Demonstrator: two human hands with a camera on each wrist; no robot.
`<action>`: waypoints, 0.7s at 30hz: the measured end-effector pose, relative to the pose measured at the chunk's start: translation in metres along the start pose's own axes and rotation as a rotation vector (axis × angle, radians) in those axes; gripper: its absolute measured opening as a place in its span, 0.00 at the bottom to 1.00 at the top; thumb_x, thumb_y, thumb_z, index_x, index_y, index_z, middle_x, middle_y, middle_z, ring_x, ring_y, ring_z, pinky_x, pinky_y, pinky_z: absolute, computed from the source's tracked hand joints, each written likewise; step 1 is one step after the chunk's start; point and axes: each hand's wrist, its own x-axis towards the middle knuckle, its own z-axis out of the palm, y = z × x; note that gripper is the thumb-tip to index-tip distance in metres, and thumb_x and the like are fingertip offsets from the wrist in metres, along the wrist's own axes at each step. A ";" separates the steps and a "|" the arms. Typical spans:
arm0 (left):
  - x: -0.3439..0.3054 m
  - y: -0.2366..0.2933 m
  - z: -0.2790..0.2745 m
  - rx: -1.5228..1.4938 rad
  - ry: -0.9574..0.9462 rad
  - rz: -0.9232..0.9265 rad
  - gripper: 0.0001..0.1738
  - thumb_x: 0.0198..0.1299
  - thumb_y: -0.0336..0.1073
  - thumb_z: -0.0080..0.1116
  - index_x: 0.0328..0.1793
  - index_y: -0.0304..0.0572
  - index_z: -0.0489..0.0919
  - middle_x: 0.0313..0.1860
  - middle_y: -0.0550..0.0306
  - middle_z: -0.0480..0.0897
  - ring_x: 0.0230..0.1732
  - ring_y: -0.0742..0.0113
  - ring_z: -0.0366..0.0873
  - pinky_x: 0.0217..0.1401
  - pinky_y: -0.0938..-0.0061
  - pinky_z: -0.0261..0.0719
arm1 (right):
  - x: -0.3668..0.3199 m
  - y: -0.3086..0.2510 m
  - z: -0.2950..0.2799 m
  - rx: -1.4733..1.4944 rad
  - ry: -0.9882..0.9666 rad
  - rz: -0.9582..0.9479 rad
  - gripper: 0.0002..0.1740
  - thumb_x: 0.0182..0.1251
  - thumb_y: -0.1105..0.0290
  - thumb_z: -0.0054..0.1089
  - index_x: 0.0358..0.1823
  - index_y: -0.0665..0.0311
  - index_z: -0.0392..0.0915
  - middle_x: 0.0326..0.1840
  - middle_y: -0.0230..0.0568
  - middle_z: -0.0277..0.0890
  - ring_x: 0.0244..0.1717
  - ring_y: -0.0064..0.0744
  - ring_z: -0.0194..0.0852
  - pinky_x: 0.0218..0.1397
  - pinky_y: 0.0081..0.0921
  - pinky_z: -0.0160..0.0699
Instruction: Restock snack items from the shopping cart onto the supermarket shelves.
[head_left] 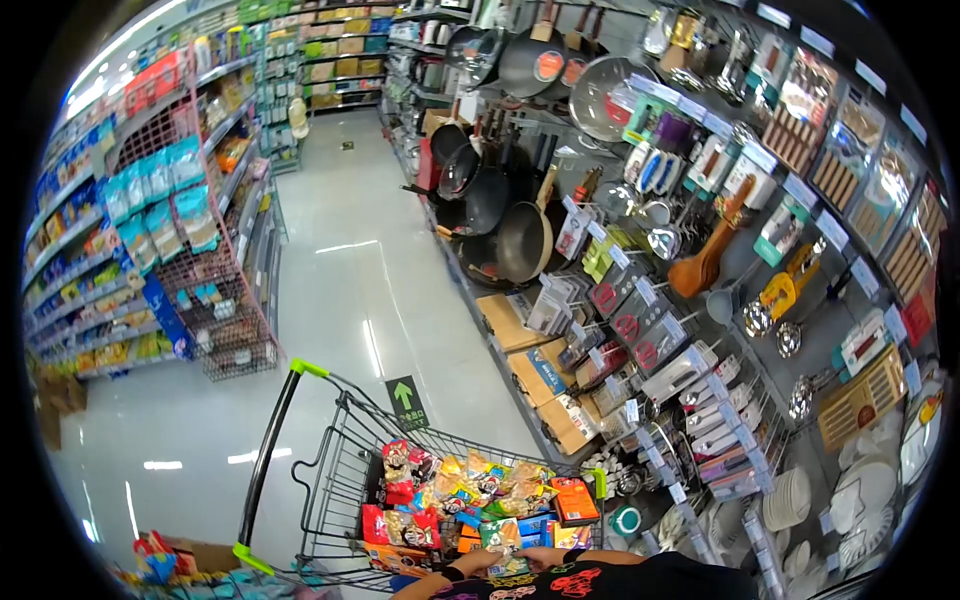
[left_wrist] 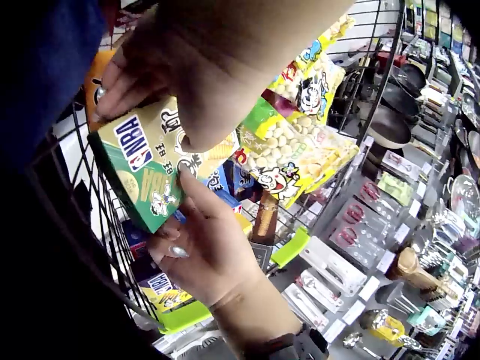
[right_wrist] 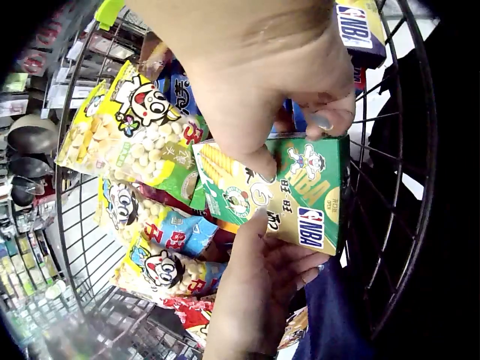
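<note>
Left hand (left_wrist: 214, 71) and right hand (left_wrist: 204, 251) both grip green NBA snack box (left_wrist: 146, 180), thumbs on front face. Box held just above snack bags (left_wrist: 296, 142) inside shopping cart (head_left: 325, 490).

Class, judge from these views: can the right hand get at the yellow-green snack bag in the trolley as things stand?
Probably yes, once freed: the right hand grips the green NBA box with the left hand; the yellow-green snack bag lies uncovered right beside it.
</note>
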 end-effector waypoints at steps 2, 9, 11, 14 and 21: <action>-0.008 0.005 0.006 0.004 0.042 0.038 0.43 0.59 0.67 0.39 0.63 0.33 0.68 0.42 0.43 0.80 0.35 0.58 0.80 0.34 0.69 0.77 | 0.002 -0.002 -0.005 -0.006 0.081 0.059 0.22 0.64 0.48 0.53 0.27 0.58 0.59 0.11 0.27 0.47 0.11 0.22 0.44 0.15 0.23 0.48; -0.035 0.016 0.003 0.040 0.130 0.103 0.42 0.58 0.70 0.35 0.65 0.44 0.69 0.41 0.42 0.81 0.30 0.58 0.81 0.32 0.65 0.81 | -0.005 -0.022 -0.004 -0.018 0.150 0.199 0.21 0.65 0.49 0.52 0.31 0.58 0.60 0.11 0.29 0.49 0.11 0.23 0.43 0.14 0.25 0.46; -0.039 0.024 0.001 0.107 0.178 0.058 0.43 0.58 0.70 0.34 0.62 0.40 0.71 0.35 0.43 0.82 0.28 0.58 0.81 0.31 0.65 0.80 | -0.005 -0.023 0.005 0.072 0.227 0.189 0.23 0.64 0.49 0.54 0.27 0.57 0.57 0.10 0.29 0.49 0.10 0.23 0.44 0.13 0.24 0.46; -0.062 0.023 0.009 0.154 0.382 0.175 0.43 0.57 0.69 0.37 0.45 0.30 0.79 0.27 0.45 0.82 0.26 0.56 0.81 0.30 0.64 0.79 | -0.024 -0.037 0.029 0.158 0.313 0.174 0.23 0.63 0.49 0.56 0.24 0.54 0.57 0.10 0.28 0.52 0.09 0.22 0.48 0.12 0.23 0.47; -0.100 0.062 0.030 0.600 0.578 0.033 0.41 0.58 0.68 0.39 0.45 0.33 0.81 0.49 0.40 0.79 0.48 0.49 0.78 0.47 0.58 0.76 | -0.031 -0.019 0.031 0.401 0.189 -0.106 0.19 0.62 0.53 0.58 0.32 0.57 0.60 0.14 0.29 0.53 0.14 0.22 0.54 0.16 0.20 0.54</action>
